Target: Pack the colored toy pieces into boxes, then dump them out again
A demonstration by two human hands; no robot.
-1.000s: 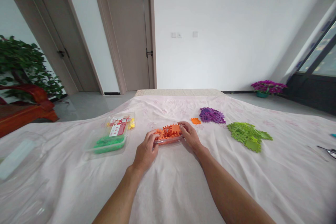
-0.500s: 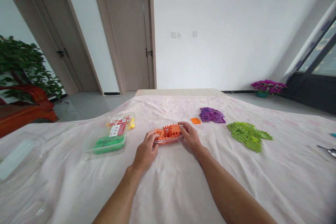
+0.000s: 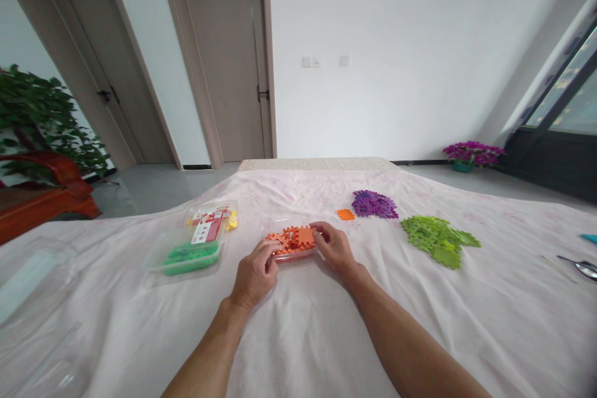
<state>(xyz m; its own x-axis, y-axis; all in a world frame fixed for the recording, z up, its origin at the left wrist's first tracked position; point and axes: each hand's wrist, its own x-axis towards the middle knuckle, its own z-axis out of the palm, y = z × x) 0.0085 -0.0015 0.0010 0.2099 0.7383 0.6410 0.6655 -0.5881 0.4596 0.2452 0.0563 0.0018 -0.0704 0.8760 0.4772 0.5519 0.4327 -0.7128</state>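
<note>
My left hand (image 3: 254, 272) and right hand (image 3: 333, 247) each grip one end of a small clear tray (image 3: 293, 253), fingers curled shut on its edges, and it rests on the pink-white cloth (image 3: 308, 329) straight ahead of me, between my two hands. The tray is heaped with orange pieces (image 3: 293, 238), notched squares too tangled for me to count. The only writing about is a red-and-white label (image 3: 206, 226) in the clear box (image 3: 189, 247) to my left, and its print is too small to read. That one box also holds green pieces (image 3: 189, 256) and a few yellow pieces (image 3: 232, 221). To my right I count one loose orange piece (image 3: 346, 214), one purple heap (image 3: 374, 204) and one light green heap (image 3: 437, 239), all well apart from the tray. Clear plastic lids (image 3: 28, 277) lie at my far left, and a metal utensil (image 3: 578, 266) with something teal (image 3: 589, 237) sits at the right edge. Beyond the cloth stand two doors (image 3: 228, 68), a leafy plant (image 3: 40, 118) and one pot of purple flowers (image 3: 472, 154). Nothing lies between my hands and the tray.
</note>
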